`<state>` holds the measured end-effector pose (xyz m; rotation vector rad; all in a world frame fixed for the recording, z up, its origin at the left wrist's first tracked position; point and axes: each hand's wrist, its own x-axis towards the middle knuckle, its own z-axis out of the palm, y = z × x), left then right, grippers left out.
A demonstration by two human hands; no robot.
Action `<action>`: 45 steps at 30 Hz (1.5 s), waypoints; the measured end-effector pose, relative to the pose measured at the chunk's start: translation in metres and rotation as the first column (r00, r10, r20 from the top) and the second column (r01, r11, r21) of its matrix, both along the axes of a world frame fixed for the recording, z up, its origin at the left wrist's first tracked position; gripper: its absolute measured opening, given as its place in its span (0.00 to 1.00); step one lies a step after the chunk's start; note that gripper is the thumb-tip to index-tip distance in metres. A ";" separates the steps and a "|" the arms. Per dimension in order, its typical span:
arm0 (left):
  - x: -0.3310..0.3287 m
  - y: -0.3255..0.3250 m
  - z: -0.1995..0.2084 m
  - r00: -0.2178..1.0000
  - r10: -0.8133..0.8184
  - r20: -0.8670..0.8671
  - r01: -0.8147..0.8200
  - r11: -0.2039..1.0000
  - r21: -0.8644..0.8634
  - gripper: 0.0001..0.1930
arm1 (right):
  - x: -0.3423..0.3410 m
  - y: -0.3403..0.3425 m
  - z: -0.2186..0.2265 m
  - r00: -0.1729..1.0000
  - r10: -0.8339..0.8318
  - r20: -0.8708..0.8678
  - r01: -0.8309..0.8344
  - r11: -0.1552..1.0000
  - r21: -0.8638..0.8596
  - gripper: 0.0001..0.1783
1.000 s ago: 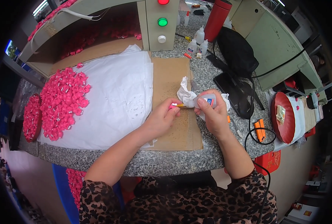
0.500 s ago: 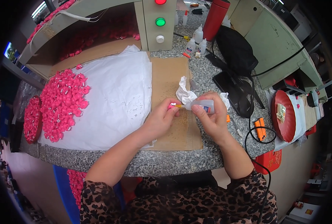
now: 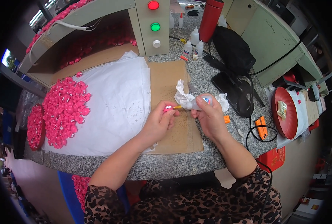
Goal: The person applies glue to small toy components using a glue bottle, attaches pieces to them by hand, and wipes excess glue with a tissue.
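Observation:
Between the thumb and fingers of my left hand [image 3: 159, 120] is a small pink piece [image 3: 168, 108] with white spots on it. My right hand [image 3: 210, 116] grips a translucent squeeze bottle [image 3: 199, 103] lying sideways. Its yellowish tip points left and meets, or nearly meets, the pink piece. Both hands are above a brown cardboard sheet [image 3: 169, 140]. Just beyond the bottle lies a crumpled white tissue [image 3: 182, 93]. On the left, a large heap of similar pink pieces [image 3: 66, 112] rests on white paper [image 3: 115, 108].
Small bottles [image 3: 194, 36] and a red flask [image 3: 212, 18] stand at the back. A black pouch [image 3: 233, 50], a phone [image 3: 224, 86], a looping cable [image 3: 251, 130] and an orange cutter [image 3: 261, 127] lie to the right, before a red tray [image 3: 284, 125]. A lamp-fitted cabinet [image 3: 154, 41] borders the back.
My right hand has turned the bottle a little, its base now higher against the palm. The pink piece has rotated slightly in my left fingers. The whole view has shifted a little.

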<state>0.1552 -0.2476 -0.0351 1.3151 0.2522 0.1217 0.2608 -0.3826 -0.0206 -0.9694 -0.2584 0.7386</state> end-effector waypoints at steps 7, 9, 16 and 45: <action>0.000 0.001 0.000 1.000 -0.019 -0.018 0.020 0.998 0.057 0.09 | -0.001 0.000 -0.002 0.997 -0.002 0.073 0.003 1.000 -0.007 0.10; 0.000 0.001 0.000 1.000 -0.026 -0.015 0.026 0.999 0.047 0.09 | -0.001 0.000 -0.001 0.994 -0.003 0.105 0.005 1.000 -0.019 0.10; 0.001 -0.002 0.001 0.998 -0.002 -0.058 0.008 0.995 0.104 0.08 | -0.011 -0.004 0.011 0.916 -0.022 0.400 0.067 0.993 -0.100 0.09; -0.008 0.008 0.013 0.969 -0.134 0.209 0.129 0.991 0.037 0.15 | 0.017 -0.006 0.011 0.956 0.099 -0.275 -0.044 0.979 0.197 0.07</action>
